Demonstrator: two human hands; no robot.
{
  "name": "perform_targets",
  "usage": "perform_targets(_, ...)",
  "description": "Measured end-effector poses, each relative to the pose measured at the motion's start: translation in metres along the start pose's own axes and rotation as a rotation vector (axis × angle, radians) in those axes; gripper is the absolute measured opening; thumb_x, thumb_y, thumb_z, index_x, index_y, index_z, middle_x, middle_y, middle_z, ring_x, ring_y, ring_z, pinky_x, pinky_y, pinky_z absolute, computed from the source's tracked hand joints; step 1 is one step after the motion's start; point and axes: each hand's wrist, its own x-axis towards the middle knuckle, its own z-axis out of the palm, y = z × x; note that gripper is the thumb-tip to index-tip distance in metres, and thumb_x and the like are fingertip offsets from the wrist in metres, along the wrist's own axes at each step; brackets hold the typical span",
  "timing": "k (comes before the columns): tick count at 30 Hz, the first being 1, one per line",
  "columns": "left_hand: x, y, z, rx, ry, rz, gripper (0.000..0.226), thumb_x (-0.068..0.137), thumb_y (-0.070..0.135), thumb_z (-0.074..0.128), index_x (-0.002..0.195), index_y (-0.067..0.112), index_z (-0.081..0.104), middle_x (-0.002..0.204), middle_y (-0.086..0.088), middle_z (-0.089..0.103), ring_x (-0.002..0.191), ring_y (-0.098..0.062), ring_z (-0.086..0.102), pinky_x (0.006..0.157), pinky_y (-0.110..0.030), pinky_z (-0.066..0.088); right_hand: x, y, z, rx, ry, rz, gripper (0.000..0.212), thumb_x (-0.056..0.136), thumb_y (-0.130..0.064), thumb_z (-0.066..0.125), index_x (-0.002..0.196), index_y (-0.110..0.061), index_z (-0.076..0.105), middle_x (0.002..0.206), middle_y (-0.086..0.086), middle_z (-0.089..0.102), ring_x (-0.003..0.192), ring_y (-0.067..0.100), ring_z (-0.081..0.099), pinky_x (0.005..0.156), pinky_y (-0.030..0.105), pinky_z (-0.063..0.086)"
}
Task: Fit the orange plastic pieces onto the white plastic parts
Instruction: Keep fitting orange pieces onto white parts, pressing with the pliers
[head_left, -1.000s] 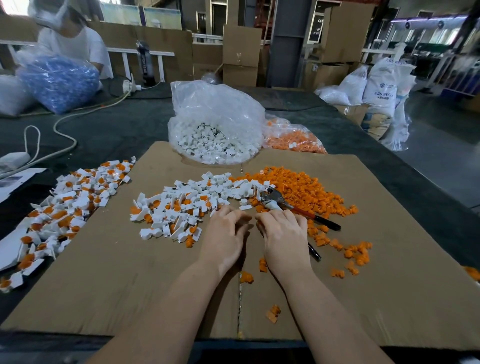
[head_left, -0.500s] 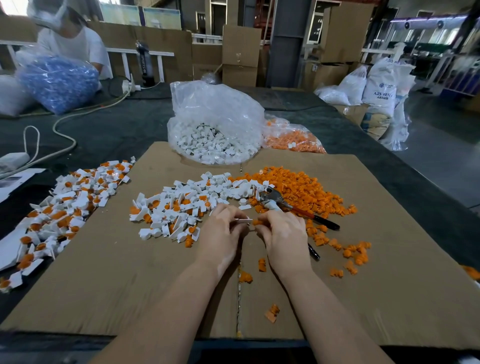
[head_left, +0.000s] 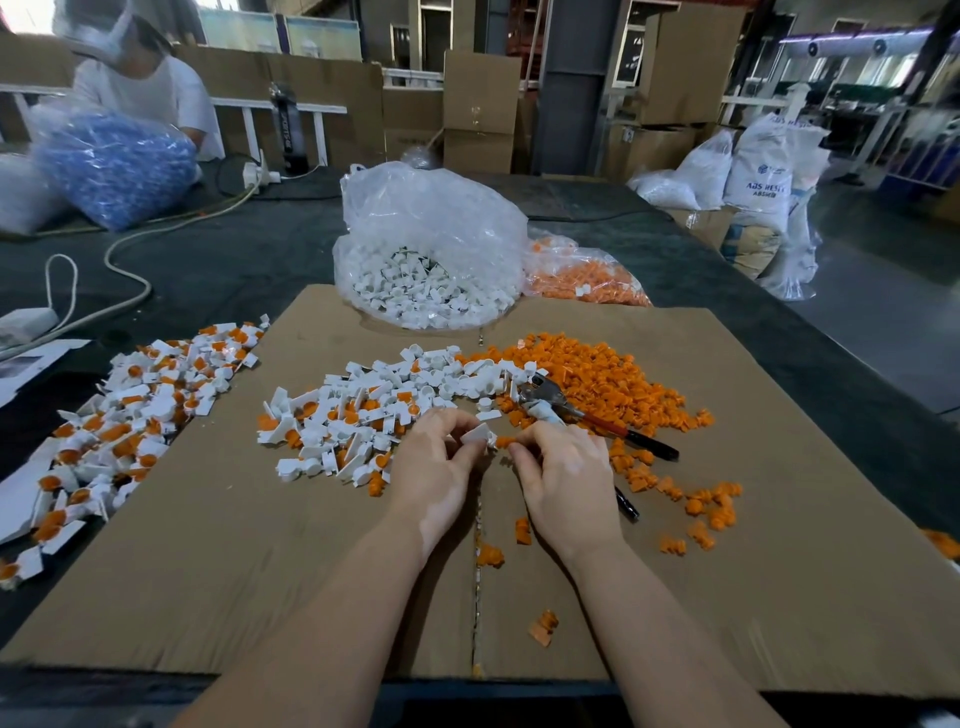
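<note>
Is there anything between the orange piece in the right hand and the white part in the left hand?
Nothing visible. The left hand pinches the white part, the right hand pinches the orange piece right beside it, apparently already touching.

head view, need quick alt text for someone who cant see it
A person's left hand pinches a white part and the right hand pinches an orange piece, the two held close together above a cardboard sheet. Loose white parts and orange pieces lie piled behind the hands, with pliers beside them.
</note>
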Motion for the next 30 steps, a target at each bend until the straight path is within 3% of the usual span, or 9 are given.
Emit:
perform_targets(10, -0.0004, -0.0023, 0.0001, -0.151, -0.028, -0.092, 0.004, 0.085, 0.022, 0.066, 0.088, 0.021, 0.065, 0.071, 0.004, 0.057, 0.067, -0.009, 0.05, 0.058, -0.012, 0.038, 0.0007, 0.0015, 0.0013, 0.055, -0.025, 0.017, 0.013, 0.088, -0.019, 0.061, 0.077, -0.011, 0.059, 0.071, 0.001, 0.058, 0.073, 0.02, 0.051, 0.073, 0.029, 0.026)
perform_targets(16, -0.0003, -0.0011, -0.0003, -0.137, -0.061, -0.084, 0.005, 0.087, 0.02, 0.063, 0.092, 0.022, 0.063, 0.078, 0.002, 0.064, 0.074, -0.008, 0.057, 0.063, -0.011, 0.041, 0.0005, 0.0012, 0.0013, 0.077, -0.024, 0.022, 0.015, 0.088, -0.018, 0.061, 0.075, -0.012, 0.057, 0.069, -0.001, 0.056, 0.071, 0.02, 0.05, 0.072, 0.029, 0.027)
perform_targets(19, -0.0011, -0.0002, -0.0009, -0.135, -0.078, -0.081, 0.007, 0.087, 0.02, 0.063, 0.094, 0.018, 0.064, 0.081, -0.001, 0.067, 0.078, -0.012, 0.06, 0.07, -0.021, 0.044, 0.0002, 0.0, 0.0006, 0.087, -0.025, 0.021, 0.017, 0.087, -0.017, 0.062, 0.072, -0.014, 0.055, 0.067, -0.001, 0.054, 0.069, 0.021, 0.051, 0.072, 0.03, 0.03)
perform_targets(25, -0.0035, 0.0017, -0.0025, -0.127, -0.129, -0.074, 0.004, 0.086, 0.017, 0.065, 0.089, 0.018, 0.063, 0.077, 0.001, 0.069, 0.072, -0.008, 0.063, 0.065, -0.014, 0.045, 0.0001, -0.0011, -0.0003, 0.109, -0.066, 0.026, 0.025, 0.087, -0.014, 0.061, 0.068, -0.018, 0.044, 0.064, -0.001, 0.05, 0.065, 0.021, 0.047, 0.074, 0.034, 0.034)
perform_targets(30, -0.0055, 0.0021, -0.004, -0.185, -0.193, -0.089, 0.007, 0.087, 0.011, 0.062, 0.086, 0.017, 0.06, 0.067, 0.003, 0.068, 0.059, 0.0, 0.062, 0.06, -0.01, 0.046, 0.0006, 0.0003, 0.0006, 0.122, -0.13, 0.018, 0.024, 0.088, -0.013, 0.058, 0.068, -0.013, 0.045, 0.064, 0.006, 0.053, 0.064, 0.023, 0.046, 0.075, 0.032, 0.032)
